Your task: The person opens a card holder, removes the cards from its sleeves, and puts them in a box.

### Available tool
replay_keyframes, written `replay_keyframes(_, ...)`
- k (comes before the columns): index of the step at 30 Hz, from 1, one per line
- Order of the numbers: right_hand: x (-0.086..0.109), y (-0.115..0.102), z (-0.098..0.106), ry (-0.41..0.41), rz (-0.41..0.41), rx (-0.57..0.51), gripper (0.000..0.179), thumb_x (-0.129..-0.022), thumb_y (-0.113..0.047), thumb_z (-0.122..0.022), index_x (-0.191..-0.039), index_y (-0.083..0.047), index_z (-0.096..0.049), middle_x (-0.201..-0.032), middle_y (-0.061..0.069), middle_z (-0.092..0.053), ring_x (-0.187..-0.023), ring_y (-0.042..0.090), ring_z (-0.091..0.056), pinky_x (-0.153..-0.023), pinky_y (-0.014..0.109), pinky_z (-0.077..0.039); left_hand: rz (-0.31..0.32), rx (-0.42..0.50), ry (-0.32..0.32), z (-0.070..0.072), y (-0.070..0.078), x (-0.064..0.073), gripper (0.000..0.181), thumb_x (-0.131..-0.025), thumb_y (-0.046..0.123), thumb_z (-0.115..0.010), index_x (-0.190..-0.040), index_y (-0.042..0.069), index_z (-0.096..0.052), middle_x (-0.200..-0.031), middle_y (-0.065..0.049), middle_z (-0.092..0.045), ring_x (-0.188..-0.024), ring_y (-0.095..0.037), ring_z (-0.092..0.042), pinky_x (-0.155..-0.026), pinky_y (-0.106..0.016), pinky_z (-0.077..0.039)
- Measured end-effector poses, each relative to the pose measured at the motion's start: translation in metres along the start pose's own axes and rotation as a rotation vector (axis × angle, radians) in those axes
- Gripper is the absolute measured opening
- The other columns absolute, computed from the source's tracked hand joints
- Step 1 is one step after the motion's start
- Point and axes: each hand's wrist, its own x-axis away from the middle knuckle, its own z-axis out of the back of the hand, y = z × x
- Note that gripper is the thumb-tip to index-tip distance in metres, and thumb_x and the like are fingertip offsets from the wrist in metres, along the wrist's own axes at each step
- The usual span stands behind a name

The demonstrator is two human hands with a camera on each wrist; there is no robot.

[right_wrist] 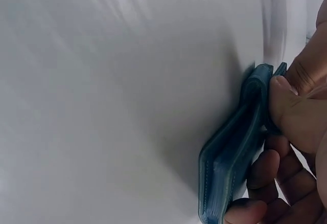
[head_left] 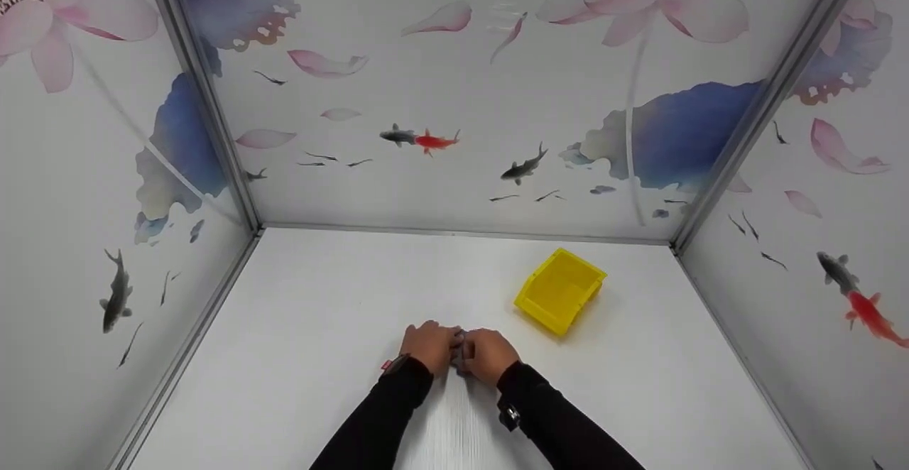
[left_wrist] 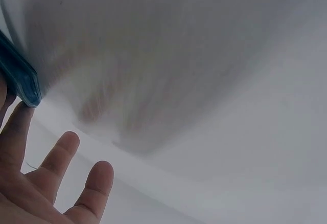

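Note:
A small teal leather wallet (right_wrist: 225,157) with stitched edges stands on the white table between both hands, its folded sides slightly apart in the right wrist view. In the head view it is a dark grey sliver (head_left: 458,360), mostly covered by fingers. My right hand (head_left: 490,356) pinches the strap-like flap at its top, thumb on the near face. From the other side my left hand (head_left: 429,347) holds the wallet. One corner of the wallet (left_wrist: 23,78) shows at the left wrist view's edge, a fingertip under it and two fingers (left_wrist: 97,183) spread away.
A yellow plastic bin (head_left: 561,291) sits on the white table (head_left: 341,285), beyond and right of my hands. White panels (head_left: 454,186) printed with lotus flowers and fish wall the table at the back, left and right, with grey metal edging (head_left: 461,231) along the seams.

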Motion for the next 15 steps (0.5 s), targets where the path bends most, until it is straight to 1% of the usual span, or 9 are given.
replay_keyframes(2,0.003,0.003,-0.003,0.0,0.011,0.002,0.029,-0.091,0.003,-0.085,-0.074,-0.011,-0.066,-0.071,-0.009,-0.056,-0.069,0.01,-0.051,-0.065,0.027,-0.043,0.0,0.004,-0.016,0.002,0.003,0.0,0.033,-0.107,0.014,-0.073,-0.136,0.025,-0.085,-0.114,-0.004,-0.087,-0.108,-0.029,-0.075,-0.09,-0.057,-0.06)
replay_keyframes(5,0.008,0.005,-0.005,-0.021,0.016,-0.003,0.026,-0.093,-0.004,-0.09,-0.078,-0.013,-0.069,-0.074,-0.01,-0.062,-0.071,0.009,-0.054,-0.068,0.027,-0.046,0.002,0.003,-0.069,0.01,0.006,0.002,0.038,-0.108,0.009,-0.07,-0.141,0.023,-0.082,-0.133,0.0,-0.085,-0.127,-0.029,-0.075,-0.101,-0.061,-0.06)
replay_keyframes(7,0.013,0.005,-0.005,-0.039,0.023,-0.008,0.025,-0.093,-0.007,-0.091,-0.08,-0.014,-0.07,-0.075,-0.009,-0.063,-0.071,0.008,-0.054,-0.068,0.027,-0.047,-0.004,-0.003,-0.102,0.015,0.008,0.003,0.037,-0.109,0.008,-0.069,-0.14,0.023,-0.083,-0.141,0.002,-0.082,-0.138,-0.029,-0.072,-0.108,-0.064,-0.059)
replay_keyframes(9,0.019,0.005,-0.002,-0.053,0.03,0.002,0.025,-0.094,-0.008,-0.091,-0.08,-0.015,-0.071,-0.075,-0.01,-0.062,-0.07,0.008,-0.053,-0.068,0.027,-0.046,-0.025,-0.023,-0.116,0.018,0.009,0.004,0.031,-0.108,0.014,-0.073,-0.134,0.023,-0.086,-0.144,0.004,-0.08,-0.144,-0.029,-0.069,-0.111,-0.066,-0.057)
replay_keyframes(10,0.021,0.005,-0.002,-0.058,0.043,0.011,0.025,-0.093,-0.008,-0.091,-0.08,-0.015,-0.071,-0.074,-0.009,-0.062,-0.07,0.008,-0.052,-0.067,0.027,-0.046,-0.037,-0.037,-0.116,0.019,0.008,0.004,0.025,-0.107,0.018,-0.075,-0.128,0.022,-0.088,-0.142,0.004,-0.081,-0.141,-0.029,-0.07,-0.11,-0.065,-0.058)
replay_keyframes(12,0.025,0.004,0.001,-0.074,0.06,0.034,0.024,-0.092,-0.01,-0.092,-0.08,-0.016,-0.073,-0.074,-0.01,-0.063,-0.069,0.007,-0.052,-0.067,0.026,-0.046,-0.06,-0.06,-0.107,0.019,0.005,0.006,0.017,-0.103,0.027,-0.082,-0.117,0.02,-0.09,-0.132,0.001,-0.083,-0.131,-0.027,-0.073,-0.104,-0.061,-0.061)
replay_keyframes(13,0.028,0.004,0.001,-0.081,0.071,0.046,0.024,-0.092,-0.011,-0.093,-0.08,-0.017,-0.074,-0.074,-0.011,-0.064,-0.069,0.006,-0.053,-0.068,0.026,-0.047,-0.068,-0.069,-0.101,0.018,0.004,0.007,0.017,-0.101,0.032,-0.085,-0.111,0.019,-0.09,-0.125,0.0,-0.084,-0.123,-0.026,-0.074,-0.098,-0.057,-0.061)
replay_keyframes(15,0.032,0.006,0.002,-0.094,0.088,0.077,0.021,-0.091,-0.012,-0.094,-0.081,-0.018,-0.077,-0.076,-0.012,-0.068,-0.07,0.004,-0.055,-0.07,0.026,-0.05,-0.075,-0.074,-0.091,0.017,0.001,0.008,0.023,-0.095,0.04,-0.091,-0.1,0.018,-0.088,-0.11,-0.001,-0.081,-0.106,-0.023,-0.072,-0.089,-0.052,-0.061)
